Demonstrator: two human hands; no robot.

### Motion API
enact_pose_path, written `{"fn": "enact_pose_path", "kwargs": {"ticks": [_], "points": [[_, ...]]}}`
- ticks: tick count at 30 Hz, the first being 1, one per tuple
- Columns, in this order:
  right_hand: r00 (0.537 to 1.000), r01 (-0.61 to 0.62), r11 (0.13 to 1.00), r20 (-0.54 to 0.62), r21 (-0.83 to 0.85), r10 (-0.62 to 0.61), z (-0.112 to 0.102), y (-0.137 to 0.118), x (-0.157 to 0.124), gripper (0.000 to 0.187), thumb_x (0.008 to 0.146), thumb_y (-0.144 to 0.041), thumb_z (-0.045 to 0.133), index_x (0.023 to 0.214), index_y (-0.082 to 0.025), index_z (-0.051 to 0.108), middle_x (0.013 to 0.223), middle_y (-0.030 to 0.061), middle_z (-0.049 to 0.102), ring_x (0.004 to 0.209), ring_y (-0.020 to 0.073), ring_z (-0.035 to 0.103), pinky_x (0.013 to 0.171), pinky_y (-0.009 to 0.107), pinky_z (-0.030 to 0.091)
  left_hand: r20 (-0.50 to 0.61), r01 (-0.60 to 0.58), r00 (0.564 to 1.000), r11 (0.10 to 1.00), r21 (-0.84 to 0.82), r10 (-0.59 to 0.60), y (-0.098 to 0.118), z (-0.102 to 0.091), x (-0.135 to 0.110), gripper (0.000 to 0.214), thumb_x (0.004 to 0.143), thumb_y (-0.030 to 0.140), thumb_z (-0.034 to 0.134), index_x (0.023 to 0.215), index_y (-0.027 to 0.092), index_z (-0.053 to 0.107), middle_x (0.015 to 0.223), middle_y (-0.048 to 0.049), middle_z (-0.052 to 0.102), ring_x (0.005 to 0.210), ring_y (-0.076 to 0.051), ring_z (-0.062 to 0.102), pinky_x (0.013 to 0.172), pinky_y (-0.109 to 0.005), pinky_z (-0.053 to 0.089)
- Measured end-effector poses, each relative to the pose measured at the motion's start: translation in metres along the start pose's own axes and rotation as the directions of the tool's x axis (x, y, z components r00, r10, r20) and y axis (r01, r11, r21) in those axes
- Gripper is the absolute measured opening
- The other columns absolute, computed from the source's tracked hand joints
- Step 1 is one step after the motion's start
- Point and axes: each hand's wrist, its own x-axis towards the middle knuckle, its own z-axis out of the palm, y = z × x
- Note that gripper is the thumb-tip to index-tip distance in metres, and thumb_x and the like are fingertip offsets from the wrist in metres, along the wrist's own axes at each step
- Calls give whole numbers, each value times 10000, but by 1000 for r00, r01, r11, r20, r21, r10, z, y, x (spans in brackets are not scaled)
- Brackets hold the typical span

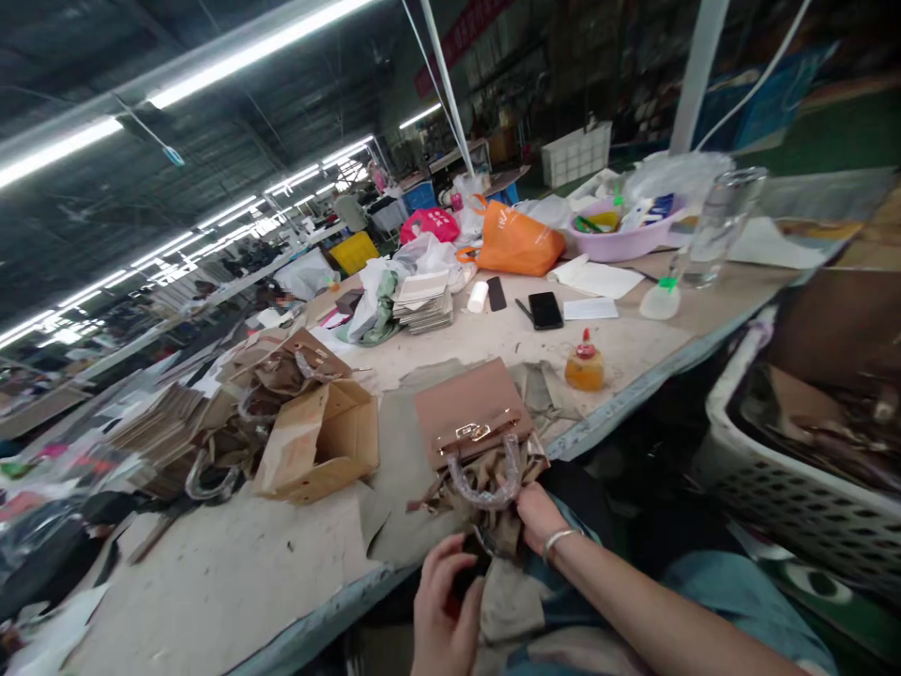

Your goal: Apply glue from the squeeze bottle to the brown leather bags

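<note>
A tan handbag [468, 406] with a gold clasp lies flat near the table's front edge, its wrapped handle [485, 479] pointing toward me. My right hand [536, 514], a bracelet on its wrist, pinches the handle's lower end. My left hand [443, 606] is curled below the table edge around a small dark object I cannot make out. Crumpled brown paper lies under the bag's handle.
An open cardboard box [320, 451] and piled bag parts sit to the left. A yellow glue bottle [585, 364], a black phone [545, 310], stacked swatches [422, 302], an orange bag [517, 242] and a pink basin [619, 239] lie farther back. A white crate [795, 488] stands at right.
</note>
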Motion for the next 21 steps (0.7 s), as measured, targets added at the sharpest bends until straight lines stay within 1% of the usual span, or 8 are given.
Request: {"fn": "enact_pose_path", "kwargs": {"ticks": [2, 3, 5, 8, 11, 16, 19, 21], "points": [[1000, -14, 1000, 10, -11, 15, -3, 3, -1, 343, 621, -334, 739, 911, -188, 624, 897, 70, 716, 904, 291, 651, 761, 382, 530, -179, 245, 946, 958, -149, -269, -16, -11, 3, 279, 844, 347, 435, 1068, 195, 503, 1158, -139, 559, 1057, -232, 554, 910, -381, 467], [1000, -20, 1000, 12, -15, 20, -4, 4, -2, 358, 614, -332, 743, 918, -185, 624, 893, 70, 717, 894, 289, 654, 754, 382, 533, -262, 295, 907, 942, -162, -329, -22, -16, 9, 320, 838, 362, 440, 1099, 179, 469, 1137, -143, 560, 1028, -229, 566, 888, -380, 479], [999, -29, 999, 12, -24, 30, -6, 5, -4, 388, 594, -333, 752, 927, -180, 626, 866, 72, 720, 878, 290, 658, 738, 386, 538, -327, 254, 914, 967, 0, -240, -30, -26, 26, 399, 815, 366, 481, 1158, 164, 447, 1213, -146, 520, 1122, -244, 506, 935, -397, 444], [999, -43, 998, 13, -37, 43, -6, 4, -7, 424, 570, -347, 758, 938, -177, 632, 821, 74, 721, 860, 300, 659, 724, 398, 541, -184, 118, 982, 908, 403, -46, -26, -36, 56, 477, 787, 250, 489, 1245, 123, 449, 1289, -145, 494, 1235, -256, 400, 1061, -419, 294], [999, -49, 998, 16, -45, 49, -5, 4, -7, 465, 558, -365, 763, 960, -171, 632, 800, 80, 719, 841, 308, 660, 724, 411, 541, 12, 56, 997, 810, 583, -77, -17, -37, 77, 556, 733, 166, 508, 1279, 88, 440, 1241, -135, 552, 1188, -259, 438, 1049, -376, 290], [999, -13, 997, 35, -71, 15, -4, 9, -11, 484, 565, -385, 756, 987, -181, 633, 776, 72, 712, 833, 315, 659, 733, 417, 539, 157, -9, 981, 786, 618, -112, -19, -30, 84, 333, 753, 116, 464, 1067, 128, 576, 1029, -105, 645, 1010, -232, 549, 908, -337, 384], [995, 67, 953, 84, -296, -44, -8, 3, -10, 385, 646, -442, 705, 952, -214, 654, 748, 58, 695, 881, 328, 641, 729, 435, 539, 96, 136, 970, 830, 542, -222, -25, -28, 82, 198, 767, 76, 442, 897, 138, 578, 860, -76, 659, 842, -201, 605, 748, -296, 435], [975, 175, 838, 209, -517, -75, -13, -14, -3, 284, 740, -426, 661, 960, -247, 650, 817, 48, 682, 929, 298, 619, 741, 432, 537, 39, 302, 936, 855, 422, -350, -28, -27, 81, 183, 748, 36, 472, 857, 147, 570, 759, -40, 646, 774, -186, 612, 692, -286, 441]]}}
